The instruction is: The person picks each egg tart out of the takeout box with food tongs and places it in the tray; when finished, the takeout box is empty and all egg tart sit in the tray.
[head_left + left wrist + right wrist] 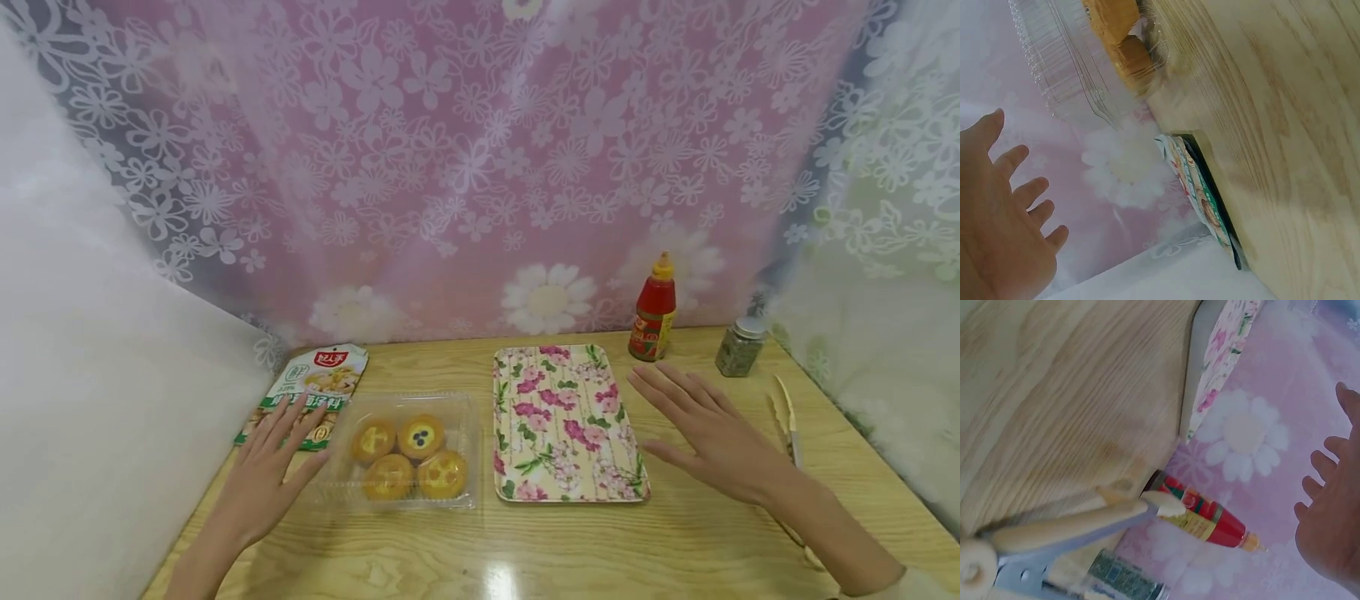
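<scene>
Left hand (258,483) and right hand (708,433) over the table (420,550), nothing gripped

Nearest, lower left of frame: left hand, palm down, fingers straight and spread apart. Left wrist view shows it in the air, off the tabletop. Lower right: right hand, fingers straight, thumb held away from them; it holds nothing and sits just beside the tray in the head view.

Beneath the right forearm lie the tongs (1072,528), partly hidden, untouched as far as can be told.

Lower centre-left: clear plastic container (471,417) with four tarts (442,475) inside, one dotted dark on top. Whether its lid is fastened: cannot tell. Centre: floral tray (566,425), apart from the container.

Farther, left: seasoning packet (318,382), lying flat, its lower part overlapped by the left fingertips in the head view. Right: red sauce bottle (652,321), upright; past it, a lidded jar (741,350). Behind everything, flowered curtain (465,167).

Progress (judgement): a resting pose, handling apparently not begun or between steps. All visible tarts remain contained, none on the tray; any work with tongs or seasonings seems left to do.
</scene>
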The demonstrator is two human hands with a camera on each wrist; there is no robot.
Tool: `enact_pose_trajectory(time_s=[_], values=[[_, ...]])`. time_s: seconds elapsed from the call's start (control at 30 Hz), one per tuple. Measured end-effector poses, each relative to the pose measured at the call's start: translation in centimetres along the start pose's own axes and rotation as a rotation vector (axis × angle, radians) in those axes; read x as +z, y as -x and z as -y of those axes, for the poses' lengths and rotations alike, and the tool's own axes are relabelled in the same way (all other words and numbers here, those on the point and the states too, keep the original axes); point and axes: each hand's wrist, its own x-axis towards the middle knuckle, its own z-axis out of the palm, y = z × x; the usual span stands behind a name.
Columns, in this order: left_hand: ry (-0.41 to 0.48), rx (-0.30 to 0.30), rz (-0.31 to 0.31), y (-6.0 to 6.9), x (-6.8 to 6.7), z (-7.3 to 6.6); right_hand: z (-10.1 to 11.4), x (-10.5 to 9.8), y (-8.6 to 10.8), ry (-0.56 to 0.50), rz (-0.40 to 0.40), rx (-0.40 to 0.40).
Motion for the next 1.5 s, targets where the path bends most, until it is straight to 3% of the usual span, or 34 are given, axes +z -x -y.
enact_pose_trajectory(time_s=[0.33,0.53,0.7,0.97,1.13,1.27,1.4,1.5], values=[[0.239,-0.034,-0.011,0.8,0.3,0.8,2.5,1.4,-2.2,-0.251,0.062,0.034],[0.373,-0.095,0.031,1.6,0.3,1.4,3.9,2.3,-3.5,-0.390,0.130,0.050],[0.423,-0.188,0.089,2.4,0.3,1.7,5.8,2.9,-4.7,-0.555,0.149,0.071],[0.495,-0.415,0.204,3.7,0.7,1.5,9.2,3.8,-6.5,-0.718,0.207,0.032],[0.581,-0.449,0.182,5.0,0.8,1.9,12.2,4.4,-8.2,-0.830,0.247,-0.047],[0.696,-0.482,0.152,5.0,0.9,2.0,14.4,4.9,-9.5,-0.896,0.275,-0.105],[0.841,-0.565,0.189,4.7,1.2,1.8,16.3,5.5,-10.6,-0.949,0.294,-0.136],[0.896,-0.622,0.216,4.8,1.4,1.5,17.5,6.1,-11.3,-0.985,0.326,-0.144]])
